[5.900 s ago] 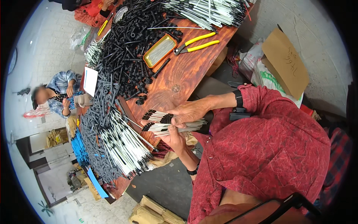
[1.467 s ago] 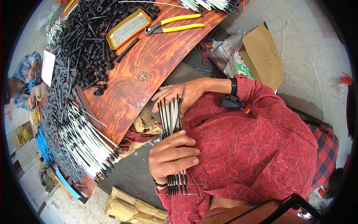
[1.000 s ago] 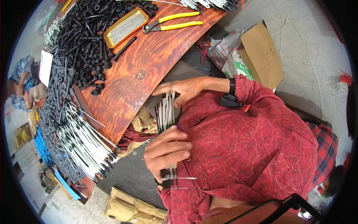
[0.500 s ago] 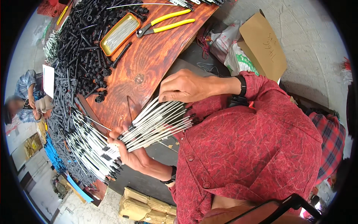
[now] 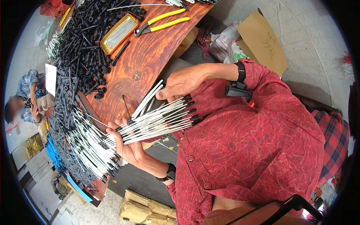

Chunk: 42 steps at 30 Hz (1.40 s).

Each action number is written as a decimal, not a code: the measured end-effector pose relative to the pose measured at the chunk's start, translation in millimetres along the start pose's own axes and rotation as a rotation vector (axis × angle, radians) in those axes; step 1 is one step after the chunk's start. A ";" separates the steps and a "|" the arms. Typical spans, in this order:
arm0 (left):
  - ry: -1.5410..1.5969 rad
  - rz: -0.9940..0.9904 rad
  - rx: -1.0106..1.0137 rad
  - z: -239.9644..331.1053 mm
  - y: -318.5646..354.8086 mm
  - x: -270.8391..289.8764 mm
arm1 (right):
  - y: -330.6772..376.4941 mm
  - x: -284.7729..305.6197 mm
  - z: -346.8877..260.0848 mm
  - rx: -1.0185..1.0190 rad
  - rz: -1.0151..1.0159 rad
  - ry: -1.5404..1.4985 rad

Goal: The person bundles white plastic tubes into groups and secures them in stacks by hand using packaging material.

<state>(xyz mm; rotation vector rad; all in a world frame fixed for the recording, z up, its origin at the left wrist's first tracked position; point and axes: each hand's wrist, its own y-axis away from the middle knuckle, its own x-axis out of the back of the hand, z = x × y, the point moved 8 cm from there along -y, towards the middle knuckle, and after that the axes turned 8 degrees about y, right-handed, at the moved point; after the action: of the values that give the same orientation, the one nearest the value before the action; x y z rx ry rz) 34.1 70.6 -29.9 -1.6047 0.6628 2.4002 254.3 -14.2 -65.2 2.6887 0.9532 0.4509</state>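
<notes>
White rods [image 5: 157,120], thin, straight and smooth, each capped with a small black tip, lie fanned in a loose bundle between the person's two hands, held above the near edge of the tabletop [image 5: 150,56]; there are too many, and they overlap too much, to count exactly. The left hand [image 5: 127,144] lies palm up beneath the bundle's lower end, fingers curled around the rods. The right hand [image 5: 183,82] is closed on the upper part, thumb and fingers pinching a few rods that stick up past the others. The tabletop is reddish wood with a strong dark grain. On it lies a bigger heap of the same white rods [image 5: 90,146], just beside the left hand, and a wide mound of black plastic parts [image 5: 78,52], short and tubular. One shallow rectangular tin [image 5: 119,33] with an orange rim holds thin silvery pins. One pair of pliers [image 5: 163,20] with yellow handles lies beyond it. A flat piece of brown cardboard [image 5: 262,41] rests against the floor at the right. Both wrists carry black bands.
</notes>
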 end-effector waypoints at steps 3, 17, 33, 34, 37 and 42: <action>0.011 -0.049 0.011 -0.7 5.6 -1.3 | -3.3 -15.2 -2.6 0.033 -0.039 -0.031; -0.166 -0.203 0.012 -9.3 20.2 -20.1 | -11.3 -45.6 -20.0 0.244 -0.236 -0.126; -0.217 -0.257 0.049 -14.8 15.6 -38.5 | -36.8 -38.5 -43.0 0.185 -0.280 -0.488; -0.195 -0.335 0.075 -15.4 18.3 -47.5 | -33.9 -34.3 -51.4 0.202 -0.266 -0.484; -0.186 -0.401 0.107 -12.8 26.7 -57.5 | -30.3 -26.3 -64.2 0.241 -0.230 -0.481; -0.164 -0.412 0.105 -0.1 25.8 -52.9 | -20.5 -6.3 -72.7 0.315 0.033 0.047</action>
<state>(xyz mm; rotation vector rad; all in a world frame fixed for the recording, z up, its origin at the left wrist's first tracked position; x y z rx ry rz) 45.5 52.8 25.1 -1.3309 0.3765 2.1261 211.3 6.7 -6.5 2.9896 1.0744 0.4016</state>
